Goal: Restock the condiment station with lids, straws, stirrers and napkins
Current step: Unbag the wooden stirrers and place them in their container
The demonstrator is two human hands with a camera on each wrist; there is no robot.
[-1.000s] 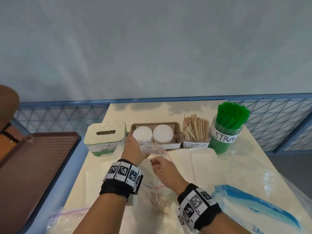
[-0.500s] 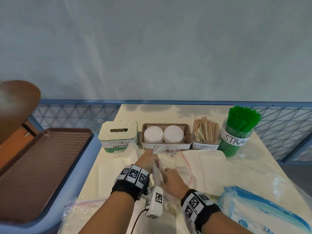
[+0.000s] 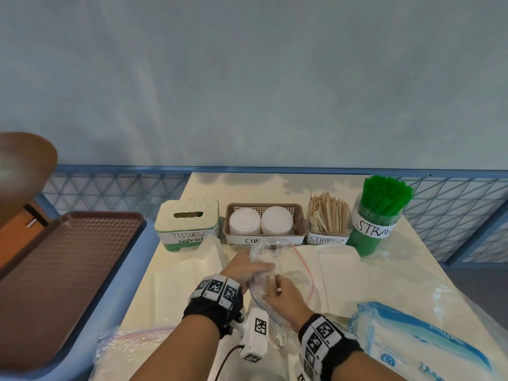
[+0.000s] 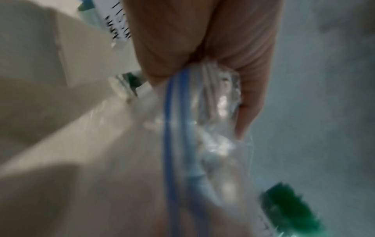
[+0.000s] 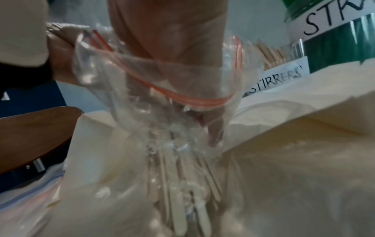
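A clear zip bag (image 3: 298, 266) stands in front of the station, and my left hand (image 3: 244, 268) grips its bunched rim (image 4: 213, 112). My right hand (image 3: 283, 295) reaches down through the red-zip mouth (image 5: 182, 99). Its fingers (image 5: 215, 134) point at the wooden stirrers (image 5: 178, 184) in the bottom of the bag. The plastic blurs whether they hold any. Behind stand the tissue box (image 3: 189, 224), the lid basket (image 3: 265, 224), the stirrer box (image 3: 327, 221) and the green straw jar (image 3: 376, 215).
A brown tray (image 3: 63, 270) lies on the blue counter at the left. A blue-and-white napkin pack (image 3: 417, 345) sits at the lower right, and another zip bag (image 3: 132, 345) at the lower left. Paper sheets (image 3: 341, 276) cover the table.
My left hand drew the bag back from the lid basket toward me. My right hand moved from the bag's rim into its mouth.
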